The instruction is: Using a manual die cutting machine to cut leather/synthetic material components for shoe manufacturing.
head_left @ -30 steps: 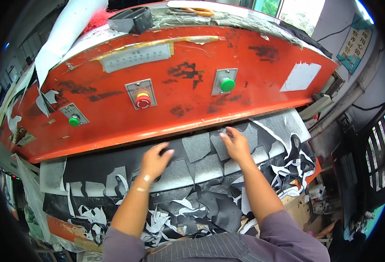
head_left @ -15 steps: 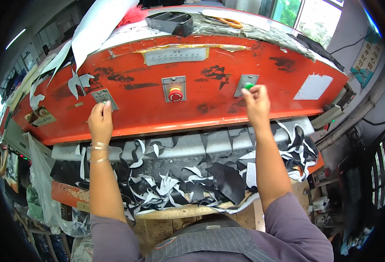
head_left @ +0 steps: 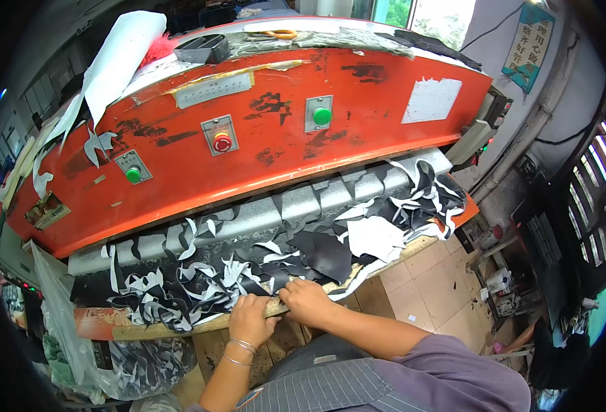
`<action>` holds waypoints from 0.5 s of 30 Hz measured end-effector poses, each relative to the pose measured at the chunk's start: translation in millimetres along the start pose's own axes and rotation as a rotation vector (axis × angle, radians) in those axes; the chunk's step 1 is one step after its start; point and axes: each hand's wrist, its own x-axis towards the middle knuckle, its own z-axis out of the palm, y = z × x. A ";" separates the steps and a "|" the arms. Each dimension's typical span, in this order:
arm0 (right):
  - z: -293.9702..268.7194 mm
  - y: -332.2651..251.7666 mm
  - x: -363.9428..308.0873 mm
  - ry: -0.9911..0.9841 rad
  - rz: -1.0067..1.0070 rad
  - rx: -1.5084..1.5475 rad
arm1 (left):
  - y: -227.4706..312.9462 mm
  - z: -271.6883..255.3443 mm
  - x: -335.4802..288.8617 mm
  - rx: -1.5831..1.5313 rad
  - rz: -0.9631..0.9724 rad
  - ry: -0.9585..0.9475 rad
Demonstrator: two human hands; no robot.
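My left hand (head_left: 250,320), with bracelets on its wrist, is closed over the front edge of a thick cutting board (head_left: 153,333). Close to its right, my right hand (head_left: 305,302) grips the same edge with bent fingers. Leather scraps (head_left: 227,281), black on one face and white on the other, lie in a tangle across the board. A larger dark leather piece (head_left: 323,254) rests just beyond my right hand, and a white-faced piece (head_left: 374,239) lies to its right.
Behind the board stands a red press (head_left: 179,185) with a left green button (head_left: 134,174), a right green button (head_left: 322,116) and a red stop button (head_left: 222,142). A black tray (head_left: 203,49) and orange-handled scissors (head_left: 280,34) lie on top. Plastic bags (head_left: 145,367) hang at left.
Both hands have left the green buttons and come down to the board's front edge, closing on it. The view has turned, and the white-faced piece at right shows more fully.
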 end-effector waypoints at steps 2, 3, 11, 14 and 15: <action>-0.5 0.8 4.7 0.020 -0.001 0.000 | -0.5 -1.9 -0.4 0.033 -0.022 0.038; -0.9 1.0 9.3 0.037 -0.009 0.005 | -0.8 -2.3 -1.4 0.039 -0.024 0.044; -22.8 29.9 18.6 -0.205 -0.084 0.119 | -10.1 -15.3 22.4 -0.066 -0.014 -0.221; -66.7 79.9 75.8 -0.545 0.041 0.784 | -26.9 -46.0 51.2 -0.241 -0.054 -0.420; -74.2 96.4 103.2 -0.392 0.010 0.554 | -32.8 -54.5 62.1 -0.404 -0.135 -0.516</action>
